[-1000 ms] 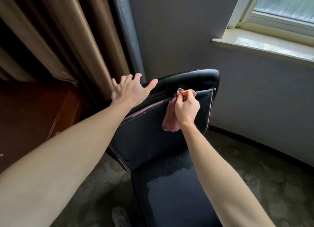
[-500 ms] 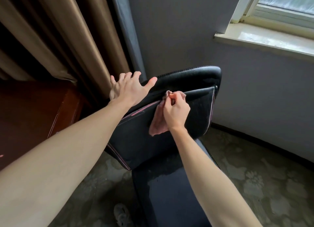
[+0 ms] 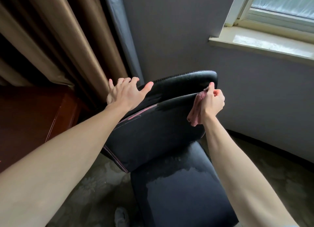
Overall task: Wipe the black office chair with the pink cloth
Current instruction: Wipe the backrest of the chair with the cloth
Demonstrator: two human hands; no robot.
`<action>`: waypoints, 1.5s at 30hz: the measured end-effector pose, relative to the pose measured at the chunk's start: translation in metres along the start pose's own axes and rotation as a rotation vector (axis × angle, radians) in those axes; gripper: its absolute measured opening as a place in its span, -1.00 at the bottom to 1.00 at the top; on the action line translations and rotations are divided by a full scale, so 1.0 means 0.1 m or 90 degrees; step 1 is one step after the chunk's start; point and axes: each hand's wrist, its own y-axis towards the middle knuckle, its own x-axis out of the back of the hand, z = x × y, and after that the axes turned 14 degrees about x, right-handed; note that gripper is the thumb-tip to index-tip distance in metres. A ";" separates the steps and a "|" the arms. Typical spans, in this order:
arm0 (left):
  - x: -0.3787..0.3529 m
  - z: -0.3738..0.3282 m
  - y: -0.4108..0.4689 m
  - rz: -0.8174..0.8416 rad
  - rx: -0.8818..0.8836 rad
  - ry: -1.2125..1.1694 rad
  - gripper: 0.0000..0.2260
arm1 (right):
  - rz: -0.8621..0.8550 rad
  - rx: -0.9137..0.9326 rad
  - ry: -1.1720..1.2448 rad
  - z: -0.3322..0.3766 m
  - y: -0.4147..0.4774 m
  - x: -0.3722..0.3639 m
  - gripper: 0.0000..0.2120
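While the right hand [image 3: 212, 102] grips the bunched pink cloth [image 3: 195, 111], it presses it at the right end of the groove between the chair's [image 3: 161, 133] padded top roll and its back panel. The cloth's loose end hangs down the panel's right edge below the wrist. The left hand [image 3: 125, 94] lies on the chair's top left corner, fingers straight and spread, thumb along the roll, holding nothing.

Left of the chair, brown curtain [image 3: 59, 48] folds hang just beside the left fingers, so that side is tight; a red-brown wooden cabinet [image 3: 34, 116] stands further left. Behind the chair a grey wall [image 3: 169, 31] rises close to the top roll. Right of the chair, patterned carpet [image 3: 280, 175] lies open as far as the curving wall base. A pale sill [image 3: 263, 41] juts out above and right of the chair.

The chair's black cover is leather-like and finely grained, with stitching along the top roll and pink piping down the panel's left edge. Its seat [image 3: 178, 192] is smooth and rounded, with a wet-looking sheen in patches.
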 end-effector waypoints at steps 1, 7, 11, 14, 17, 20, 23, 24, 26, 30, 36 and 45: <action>0.01 0.00 -0.01 0.000 -0.003 0.000 -0.19 | -0.002 -0.009 0.008 0.01 -0.02 -0.01 -0.67; 0.04 0.01 0.00 0.009 -0.017 0.000 -0.25 | -0.021 0.038 0.042 0.05 -0.35 -0.17 -0.82; 0.10 0.02 -0.03 0.042 -0.016 -0.022 -0.26 | 0.076 0.095 0.065 0.19 -1.04 -0.41 -0.86; 0.16 0.08 -0.10 0.071 -0.013 -0.034 -0.24 | 0.172 0.137 0.072 0.22 -1.53 -0.49 -0.88; 0.22 0.24 -0.19 0.046 -0.035 0.014 -0.22 | 0.201 0.177 0.018 0.18 -1.47 -0.39 -0.87; 0.22 0.57 -0.27 0.054 0.007 0.030 -0.16 | 0.153 0.169 -0.005 0.18 -1.17 -0.28 -0.86; 0.17 0.80 -0.31 0.086 0.049 -0.024 -0.15 | 0.102 0.116 -0.013 0.20 -1.11 -0.33 -0.83; 0.16 0.81 -0.31 0.095 0.049 -0.044 -0.17 | 0.091 0.103 0.000 0.21 -1.15 -0.37 -0.83; 0.15 0.77 -0.30 0.100 0.046 -0.066 -0.19 | 0.098 0.108 0.013 0.25 -1.36 -0.49 -0.84; 0.14 0.82 -0.26 0.088 0.047 -0.065 -0.19 | 0.217 0.181 0.019 0.27 -1.97 -0.68 -0.86; 0.13 0.78 -0.29 0.083 0.048 -0.089 -0.17 | 0.149 0.262 -0.039 0.16 -1.45 -0.52 -0.90; 0.11 0.83 -0.26 0.075 0.048 -0.092 -0.19 | 0.114 0.166 -0.007 0.25 -1.81 -0.72 -0.88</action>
